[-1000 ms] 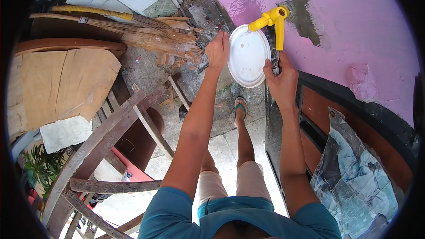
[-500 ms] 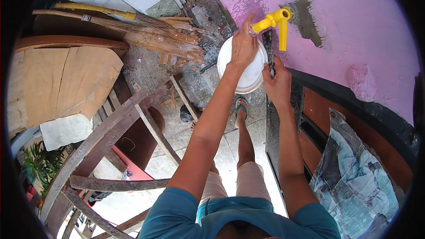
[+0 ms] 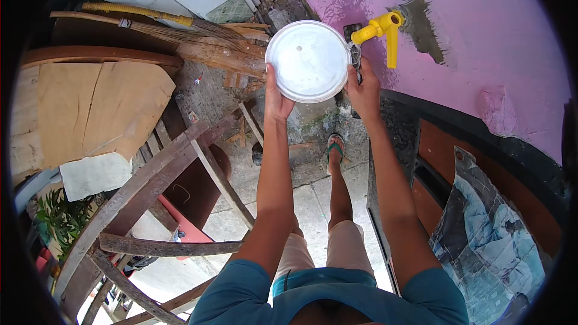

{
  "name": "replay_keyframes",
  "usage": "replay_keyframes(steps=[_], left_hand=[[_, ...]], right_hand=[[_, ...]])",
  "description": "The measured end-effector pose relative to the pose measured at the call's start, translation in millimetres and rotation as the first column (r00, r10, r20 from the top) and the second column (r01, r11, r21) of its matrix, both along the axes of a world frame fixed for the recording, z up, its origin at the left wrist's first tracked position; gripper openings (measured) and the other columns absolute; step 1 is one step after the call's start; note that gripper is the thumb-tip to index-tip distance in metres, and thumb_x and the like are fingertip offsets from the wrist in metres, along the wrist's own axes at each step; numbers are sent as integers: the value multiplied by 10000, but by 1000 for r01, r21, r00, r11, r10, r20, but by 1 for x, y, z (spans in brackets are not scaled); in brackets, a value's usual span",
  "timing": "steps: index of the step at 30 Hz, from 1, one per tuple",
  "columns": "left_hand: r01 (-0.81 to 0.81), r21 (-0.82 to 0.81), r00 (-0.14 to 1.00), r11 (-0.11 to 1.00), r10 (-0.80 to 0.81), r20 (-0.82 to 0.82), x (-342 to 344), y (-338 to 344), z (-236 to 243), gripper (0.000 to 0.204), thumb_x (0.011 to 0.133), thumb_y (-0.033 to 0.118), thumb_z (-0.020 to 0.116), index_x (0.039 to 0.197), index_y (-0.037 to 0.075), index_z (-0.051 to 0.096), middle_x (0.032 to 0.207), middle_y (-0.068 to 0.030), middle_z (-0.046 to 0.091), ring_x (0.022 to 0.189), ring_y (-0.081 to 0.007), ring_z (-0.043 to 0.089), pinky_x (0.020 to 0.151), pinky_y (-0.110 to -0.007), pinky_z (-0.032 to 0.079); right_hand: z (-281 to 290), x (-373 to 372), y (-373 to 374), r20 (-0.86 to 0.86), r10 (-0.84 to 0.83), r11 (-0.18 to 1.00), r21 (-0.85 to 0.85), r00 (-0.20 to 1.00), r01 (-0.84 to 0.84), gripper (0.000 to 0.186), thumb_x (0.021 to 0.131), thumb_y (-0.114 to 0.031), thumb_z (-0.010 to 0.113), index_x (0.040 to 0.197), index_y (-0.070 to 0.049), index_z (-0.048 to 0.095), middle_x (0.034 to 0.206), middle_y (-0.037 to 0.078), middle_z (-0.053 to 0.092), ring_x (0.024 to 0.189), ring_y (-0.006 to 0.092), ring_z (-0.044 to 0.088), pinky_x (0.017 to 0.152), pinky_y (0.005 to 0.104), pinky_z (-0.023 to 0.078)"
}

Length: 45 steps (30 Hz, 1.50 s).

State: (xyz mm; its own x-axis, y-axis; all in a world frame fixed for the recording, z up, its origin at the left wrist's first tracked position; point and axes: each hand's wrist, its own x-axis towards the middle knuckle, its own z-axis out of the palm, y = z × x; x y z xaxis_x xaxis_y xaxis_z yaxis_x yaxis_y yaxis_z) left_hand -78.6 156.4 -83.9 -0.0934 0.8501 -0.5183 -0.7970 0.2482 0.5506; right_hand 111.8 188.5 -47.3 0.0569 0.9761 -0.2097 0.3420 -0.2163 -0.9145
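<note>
A round white lid [image 3: 308, 54] with a raised rim is held up in front of me, its broad face toward me. My left hand [image 3: 278, 96] grips its lower left edge, thumb along the rim. At the lower right edge, my right hand [image 3: 364, 93] holds it with thumb and fingers. The yellow tap [image 3: 378, 27] sticks out of the wall just right of the lid, its handle pointing down. Water seems to splash between the tap's mouth and my right fingers. Small marks or drops show on the lid's face. The fingers behind the lid are hidden.
The pink wall [image 3: 481, 30] rises on the right above a dark ledge. A crumpled blue-grey sheet [image 3: 487, 235] hangs at lower right. To the left are a wooden frame [image 3: 138, 174], a broom [image 3: 156, 31], boards [image 3: 90, 108] and a plant [image 3: 60, 216]. Concrete floor [image 3: 301, 174] lies below.
My left hand has gone from across the lid's face near the tap to its lower left edge. The lid has moved up and left, now facing me more fully. The right hand has shifted slightly left.
</note>
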Motion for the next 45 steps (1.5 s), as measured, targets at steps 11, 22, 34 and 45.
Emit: replay_keyframes(steps=[11, 22, 34, 45], left_hand=[[-139, 67, 990, 988, 137, 32, 7, 10, -17, 797, 849, 649, 471, 1398, 89, 328, 1387, -113, 430, 1258, -263, 447, 1043, -426, 387], [123, -127, 979, 984, -141, -148, 0, 32, -27, 798, 865, 642, 475, 1283, -37, 445, 1233, -183, 548, 1111, -252, 573, 921, -402, 485], [183, -302, 963, 936, -233, -137, 1, 36, -59, 639, 956, 524, 395, 1176, -61, 529, 1094, -185, 623, 955, -235, 632, 805, -371, 533], [159, 0, 952, 987, -153, 264, 4, 6, -45, 573, 984, 480, 330, 1269, 5, 478, 1240, -147, 568, 1146, -248, 551, 1007, -400, 420]], right_hand=[[46, -24, 49, -624, -88, 901, -382, 777, -206, 437, 939, -451, 503, 938, -20, 579, 727, 19, 561, 562, 75, 504, 472, 218, 386], [7, 10, 36, 378, 113, 879, 392, 919, -270, 503, 820, -305, 718, 1200, -24, 543, 822, 3, 589, 689, 88, 544, 613, 274, 448], [18, 10, 23, 638, 58, 955, 188, 767, -229, 457, 809, -312, 696, 1152, -48, 551, 848, 151, 638, 753, 324, 634, 700, 414, 479], [15, 33, 10, 559, 173, 981, -25, 811, -192, 444, 743, -106, 689, 1163, -53, 557, 941, 198, 657, 903, 381, 624, 758, 415, 492]])
